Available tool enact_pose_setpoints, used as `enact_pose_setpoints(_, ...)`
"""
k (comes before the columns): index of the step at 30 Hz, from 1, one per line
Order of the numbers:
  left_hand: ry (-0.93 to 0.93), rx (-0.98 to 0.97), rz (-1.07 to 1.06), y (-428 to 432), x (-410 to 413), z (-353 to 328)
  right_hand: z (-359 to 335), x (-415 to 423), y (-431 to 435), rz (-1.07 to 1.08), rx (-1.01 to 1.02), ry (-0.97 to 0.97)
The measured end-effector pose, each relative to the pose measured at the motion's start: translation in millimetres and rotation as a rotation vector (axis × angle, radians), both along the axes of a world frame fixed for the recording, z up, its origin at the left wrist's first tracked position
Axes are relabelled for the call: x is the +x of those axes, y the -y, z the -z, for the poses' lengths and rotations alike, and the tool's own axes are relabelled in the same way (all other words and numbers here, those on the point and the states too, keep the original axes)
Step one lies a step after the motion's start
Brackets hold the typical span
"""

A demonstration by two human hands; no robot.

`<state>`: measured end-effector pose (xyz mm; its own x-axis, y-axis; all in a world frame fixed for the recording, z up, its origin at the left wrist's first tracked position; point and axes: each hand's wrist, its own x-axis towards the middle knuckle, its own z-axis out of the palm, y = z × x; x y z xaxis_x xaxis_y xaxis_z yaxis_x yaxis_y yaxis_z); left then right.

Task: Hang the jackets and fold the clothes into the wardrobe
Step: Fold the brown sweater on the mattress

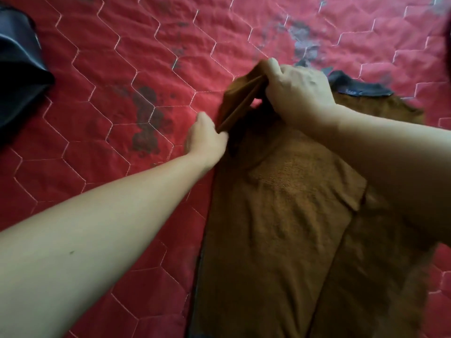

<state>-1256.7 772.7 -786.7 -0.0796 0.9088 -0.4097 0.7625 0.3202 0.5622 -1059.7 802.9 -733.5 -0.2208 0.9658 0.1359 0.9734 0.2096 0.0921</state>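
Brown pile fabric fills the near right: a brown fleecy garment [280, 228] lies spread on a red quilted bedspread [109, 69] w/ pale hexagon stitching & dark blotches. Its near part is flat, w/ one panel folded over the middle. Both bare forearms reach in from the near edge.

Farther up, the left hand [207, 139] sits at the garment's left edge, fingers curled in on the lower end of a raised fold; fingertips hidden by the cloth. Beyond it the right hand [297, 91] grips the bunched upper part of the garment, fingers curled round it, holding that part up off the bed.

Just past the right hand a dark blue-grey cloth [358, 87] shows at the garment's far end. Far left, well apart, lies a black shiny garment [19, 69], partly cut off by the frame edge.
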Motion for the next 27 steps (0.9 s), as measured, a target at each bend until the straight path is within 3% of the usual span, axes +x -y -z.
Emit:
enact_pose_setpoints(3,0.342,-0.221,-0.479,9,14,-16,-32,-1,50,-0.011,-0.009,0.081)
enact_pose_setpoints(5,0.567,-0.419,-0.691,28,23,-32,-51,-11,105,-0.022,-0.232,0.125)
enact_pose_setpoints(7,0.754,-0.613,-0.691,54,30,-42,-67,-32,162,-0.006,-0.664,0.002)
enact_pose_setpoints(9,0.918,-0.770,-0.620,81,34,-45,-64,-51,200,0.147,-0.988,-0.252)
enact_pose_setpoints(11,1.019,-0.838,-0.589,100,32,-36,-48,-52,209,0.347,-1.021,-0.530)
enact_pose_setpoints(14,1.052,-0.858,-0.566,114,22,-22,-7,-18,205,0.558,-0.591,-0.659)
enact_pose_setpoints(15,1.052,-0.857,-0.575,116,20,-20,3,-5,202,0.669,-0.536,-0.710)
enact_pose_setpoints(18,1.031,-0.852,-0.549,120,10,-15,25,21,189,1.045,-0.700,-1.213)
enact_pose_setpoints(19,1.023,-0.852,-0.544,120,8,-16,26,26,181,1.082,-0.780,-1.390)
enact_pose_setpoints(21,1.027,-0.871,-0.524,117,4,-13,27,31,167,0.998,-0.949,-1.540)
enact_pose_setpoints(24,1.020,-0.981,-0.323,115,4,-17,26,23,161,0.826,-1.178,-1.488)
enact_pose_setpoints(27,0.849,-1.111,-0.146,121,5,-26,29,20,166,0.750,-1.540,-1.187)
